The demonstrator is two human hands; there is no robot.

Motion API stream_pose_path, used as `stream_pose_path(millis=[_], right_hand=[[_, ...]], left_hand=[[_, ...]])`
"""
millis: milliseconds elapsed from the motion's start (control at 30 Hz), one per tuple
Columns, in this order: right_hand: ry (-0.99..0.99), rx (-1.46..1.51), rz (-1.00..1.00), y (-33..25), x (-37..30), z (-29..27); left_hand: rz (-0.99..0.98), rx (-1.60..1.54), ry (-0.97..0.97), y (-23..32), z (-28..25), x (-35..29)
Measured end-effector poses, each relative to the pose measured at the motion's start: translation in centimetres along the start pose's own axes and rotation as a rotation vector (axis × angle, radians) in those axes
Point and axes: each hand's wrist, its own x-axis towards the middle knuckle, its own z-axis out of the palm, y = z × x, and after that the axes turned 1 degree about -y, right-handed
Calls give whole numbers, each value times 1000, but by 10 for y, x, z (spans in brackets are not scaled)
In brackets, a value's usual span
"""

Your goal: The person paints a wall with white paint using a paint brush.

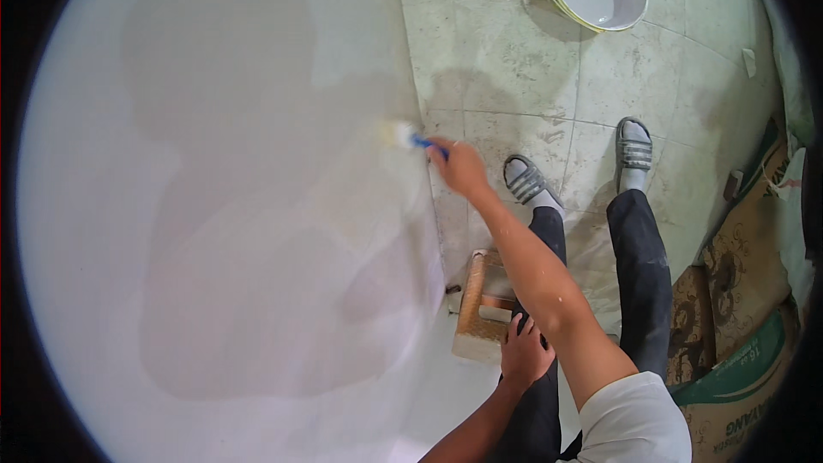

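My right hand is closed round the blue handle of a paintbrush. Its pale bristles are slightly blurred and appear to touch the white wall close to its bottom edge. The right arm reaches across to the left, over my left leg. My left hand lies on the left knee of my dark trousers, fingers spread, holding nothing. Beside that knee is a brown stool with a woven-look surface, partly hidden by my leg and hand.
A bucket of white liquid stands on the dusty tiled floor at the far side. My feet, in grey striped slides, are on the tiles. Brown and green printed sacks or cardboard lie along the right side.
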Motion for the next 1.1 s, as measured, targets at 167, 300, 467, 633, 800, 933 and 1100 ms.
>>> stream_pose_path(millis=[167,300,467,633,800,933,1100], right_hand=[[-100,-99,34,-77,-54,41],[-398,218,-349,-189,-160,-30],[-207,175,-85,-153,-158,-129],[360,-299,-85,-103,-108,-256],[473,-426,-32,-64,-57,-338],[470,-519,-36,-37,10,-385],[370,-524,82,-25,84,-387]], left_hand=[[21,-8,-55,-4,3,-3],[326,198,327,-51,63,-8],[-70,-53,-48,13,-13,4],[-102,-116,104,16,-14,-1],[-133,-102,27,33,-21,5],[-132,-96,30,47,-21,9],[-164,-187,23,53,-15,10]])
